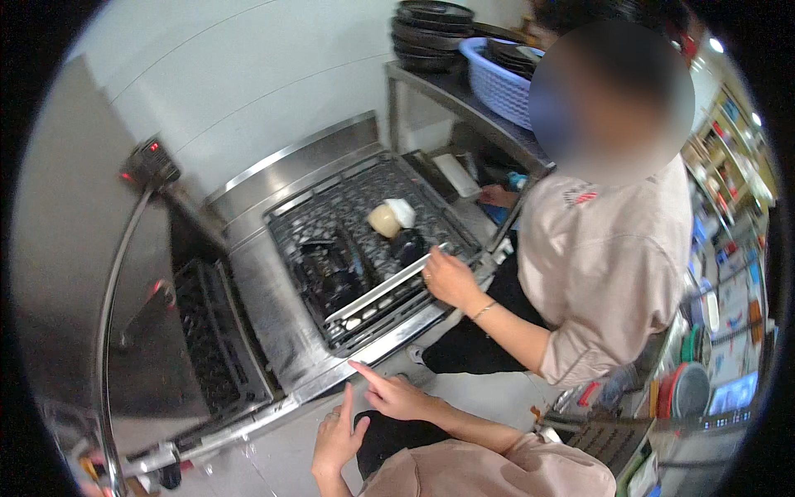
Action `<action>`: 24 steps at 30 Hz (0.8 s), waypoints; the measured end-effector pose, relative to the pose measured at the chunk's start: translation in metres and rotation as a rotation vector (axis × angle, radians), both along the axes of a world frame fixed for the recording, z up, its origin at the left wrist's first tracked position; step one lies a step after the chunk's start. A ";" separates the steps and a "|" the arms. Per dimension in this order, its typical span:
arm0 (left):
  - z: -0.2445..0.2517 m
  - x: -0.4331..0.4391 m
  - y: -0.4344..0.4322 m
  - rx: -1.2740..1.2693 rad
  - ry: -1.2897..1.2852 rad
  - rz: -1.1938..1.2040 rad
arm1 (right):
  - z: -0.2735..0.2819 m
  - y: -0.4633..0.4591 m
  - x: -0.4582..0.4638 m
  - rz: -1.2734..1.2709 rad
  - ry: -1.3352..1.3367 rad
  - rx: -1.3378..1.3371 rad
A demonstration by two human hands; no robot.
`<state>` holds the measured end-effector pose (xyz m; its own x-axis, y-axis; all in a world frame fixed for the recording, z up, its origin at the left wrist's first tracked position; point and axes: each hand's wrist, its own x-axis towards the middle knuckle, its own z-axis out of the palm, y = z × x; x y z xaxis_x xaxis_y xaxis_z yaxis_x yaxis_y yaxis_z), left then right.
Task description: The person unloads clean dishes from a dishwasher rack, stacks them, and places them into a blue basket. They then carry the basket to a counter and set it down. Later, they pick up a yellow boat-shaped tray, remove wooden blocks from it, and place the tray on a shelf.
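Observation:
My left hand (338, 438) is low in the picture, palm partly turned up, index finger extended and thumb apart, holding nothing. To its right, my right hand (397, 394) points its index finger at the front edge of a stainless steel counter (273, 335); it looks empty too. Beyond both hands, a black plastic dish rack (372, 174) sits in the counter. Toward its right side lie a cream piece (384, 222), a white piece (404, 213) and a dark, rounded item (408, 245); blur hides what they are. More dark, shiny items (335, 273) fill the left part.
A co-worker stands at right, one hand (450, 279) at a pale bar (385, 286) across the rack. On the left are a steel machine housing (62, 205), a curved metal handle (105, 323) and another dark rack (217, 335). Behind, a shelf holds stacked black dishes (431, 37) and a lilac basket (500, 90).

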<state>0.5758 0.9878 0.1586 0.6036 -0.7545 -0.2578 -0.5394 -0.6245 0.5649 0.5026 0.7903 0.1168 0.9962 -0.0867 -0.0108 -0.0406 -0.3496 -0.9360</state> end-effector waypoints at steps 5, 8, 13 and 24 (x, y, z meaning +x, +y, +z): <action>-0.034 0.053 -0.040 0.107 -0.127 -0.025 | -0.036 -0.003 0.030 -0.199 0.131 -0.447; -0.049 0.078 -0.049 0.240 -0.152 -0.161 | -0.057 -0.004 0.023 -0.165 0.281 -0.453; -0.055 0.094 -0.046 0.253 -0.034 -0.254 | -0.062 0.002 0.023 -0.368 0.120 -0.397; -0.061 0.107 -0.039 0.190 0.022 -0.345 | -0.061 0.007 0.045 -0.372 0.209 -0.333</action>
<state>0.6829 0.9483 0.0978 0.3152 -0.8499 -0.4223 -0.7250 -0.5028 0.4708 0.5475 0.7971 0.0557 0.8771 -0.4658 -0.1170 -0.3916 -0.5527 -0.7357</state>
